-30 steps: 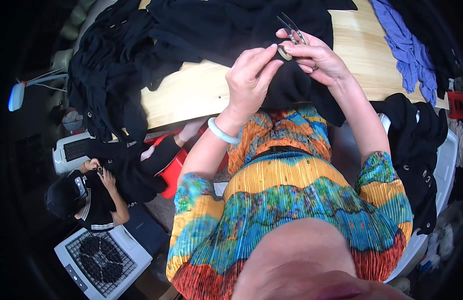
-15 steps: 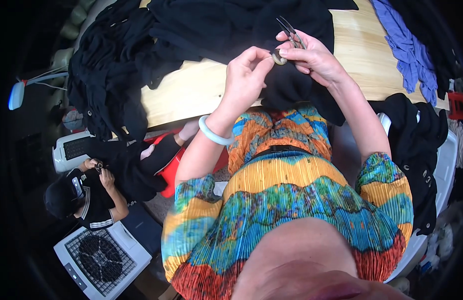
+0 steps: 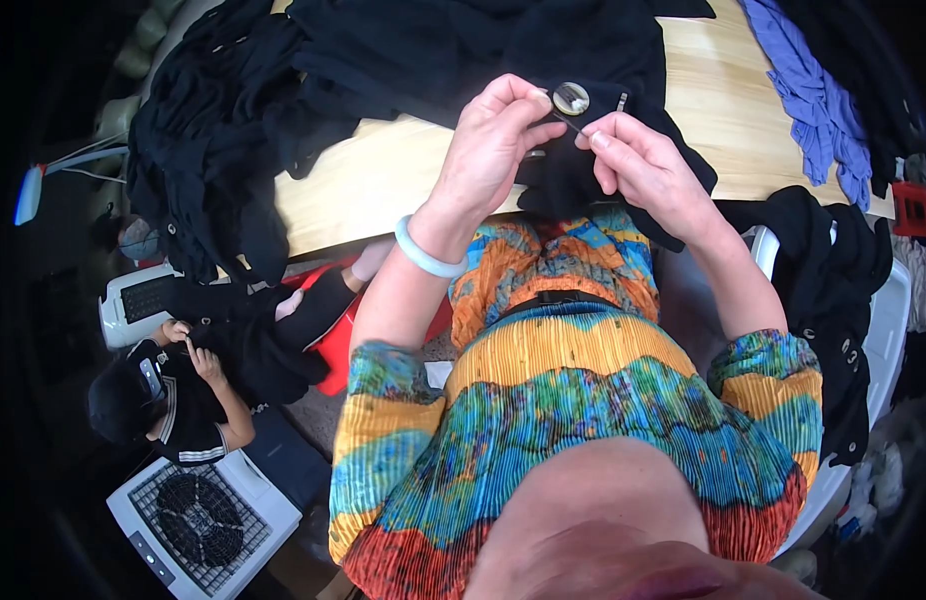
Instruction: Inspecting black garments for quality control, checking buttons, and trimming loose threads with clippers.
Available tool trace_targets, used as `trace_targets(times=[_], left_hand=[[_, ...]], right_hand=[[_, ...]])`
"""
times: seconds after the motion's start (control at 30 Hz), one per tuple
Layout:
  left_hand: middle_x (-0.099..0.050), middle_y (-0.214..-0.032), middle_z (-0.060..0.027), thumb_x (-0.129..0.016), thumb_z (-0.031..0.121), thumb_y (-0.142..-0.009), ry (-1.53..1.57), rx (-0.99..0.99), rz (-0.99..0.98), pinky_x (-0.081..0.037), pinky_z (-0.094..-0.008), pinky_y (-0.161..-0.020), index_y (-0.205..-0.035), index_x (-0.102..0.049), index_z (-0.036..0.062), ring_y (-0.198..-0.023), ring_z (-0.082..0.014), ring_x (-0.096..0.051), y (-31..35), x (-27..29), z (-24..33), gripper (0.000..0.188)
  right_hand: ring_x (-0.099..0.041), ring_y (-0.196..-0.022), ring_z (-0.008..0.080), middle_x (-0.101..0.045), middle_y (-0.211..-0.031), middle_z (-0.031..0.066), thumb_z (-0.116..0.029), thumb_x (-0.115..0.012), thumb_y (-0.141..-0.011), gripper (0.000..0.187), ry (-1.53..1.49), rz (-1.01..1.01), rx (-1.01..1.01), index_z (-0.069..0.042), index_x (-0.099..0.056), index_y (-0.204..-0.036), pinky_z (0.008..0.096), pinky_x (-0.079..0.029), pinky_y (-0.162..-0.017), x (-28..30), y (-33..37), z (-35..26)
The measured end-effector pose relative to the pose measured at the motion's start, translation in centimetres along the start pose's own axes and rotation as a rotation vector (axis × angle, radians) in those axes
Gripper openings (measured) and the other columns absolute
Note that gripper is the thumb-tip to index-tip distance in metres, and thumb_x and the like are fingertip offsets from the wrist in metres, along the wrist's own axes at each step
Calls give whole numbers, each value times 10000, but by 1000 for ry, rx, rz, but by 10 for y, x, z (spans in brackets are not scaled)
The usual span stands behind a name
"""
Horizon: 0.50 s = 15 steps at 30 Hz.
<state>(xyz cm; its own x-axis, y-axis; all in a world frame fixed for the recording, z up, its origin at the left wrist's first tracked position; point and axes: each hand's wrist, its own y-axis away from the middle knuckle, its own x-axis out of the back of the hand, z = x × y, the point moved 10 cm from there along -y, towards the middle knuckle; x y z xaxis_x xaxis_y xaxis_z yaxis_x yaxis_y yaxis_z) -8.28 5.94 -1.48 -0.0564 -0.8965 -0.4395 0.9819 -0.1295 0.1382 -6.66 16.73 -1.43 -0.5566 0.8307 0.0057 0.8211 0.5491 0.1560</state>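
Observation:
A round button (image 3: pixel 571 98), cream-rimmed with a dark middle, stands against the black garment (image 3: pixel 583 180) that drapes over the table edge to my lap. My left hand (image 3: pixel 493 140) is closed in a pinch at the button's left edge. To the right of it, my right hand (image 3: pixel 643 165) is closed on a slim metal tool like tweezers, mostly hidden by the fingers. A short shiny end (image 3: pixel 622 102) shows above that hand. Between both sets of fingertips runs a thin dark line; tool tip or thread, I cannot tell.
More black garments (image 3: pixel 403 60) cover much of the wooden table (image 3: pixel 728 100), with a purple cloth (image 3: pixel 808 90) at its right. Black clothes fill a white tub (image 3: pixel 888 345) beside me. At left, a person (image 3: pixel 173 390) sits near an air cooler (image 3: pixel 203 510) and a red stool (image 3: pixel 338 350).
My right hand has turned and moved down and right, so the two prongs no longer point up. The button now shows its round face, slightly higher. My left hand has shifted upward.

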Motion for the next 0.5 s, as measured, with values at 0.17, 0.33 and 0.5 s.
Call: trace_targets(times=[0.17,0.33,0.5], left_hand=[[-540,-866,-45,-498,55,-831,47,-50,-9,-452,-285,-784,-791,-509,35,-811,-116,-528,-1,-3,-1,46],[-541,-888,-47,-504,50,-828,79,-89,-12,-438,-278,-801,-789,-509,38,-822,-115,-524,0,-2,-2,41],[-544,-871,-44,-516,44,-819,121,-91,0,-435,-255,-773,-781,-513,38,-800,-111,-524,-1,1,-5,39]], right_hand=[[-253,-411,-8,-456,-596,-35,-250,-413,-895,228,-31,18,-37,-53,-519,-938,144,-193,-381,4,-3,6],[-249,-412,-13,-449,-582,-41,-264,-421,-892,235,-125,19,-55,-57,-524,-930,143,-188,-379,5,-10,9],[-296,-448,0,-457,-577,-44,-292,-449,-875,252,-15,7,-40,-57,-538,-880,155,-228,-409,7,-13,5]])
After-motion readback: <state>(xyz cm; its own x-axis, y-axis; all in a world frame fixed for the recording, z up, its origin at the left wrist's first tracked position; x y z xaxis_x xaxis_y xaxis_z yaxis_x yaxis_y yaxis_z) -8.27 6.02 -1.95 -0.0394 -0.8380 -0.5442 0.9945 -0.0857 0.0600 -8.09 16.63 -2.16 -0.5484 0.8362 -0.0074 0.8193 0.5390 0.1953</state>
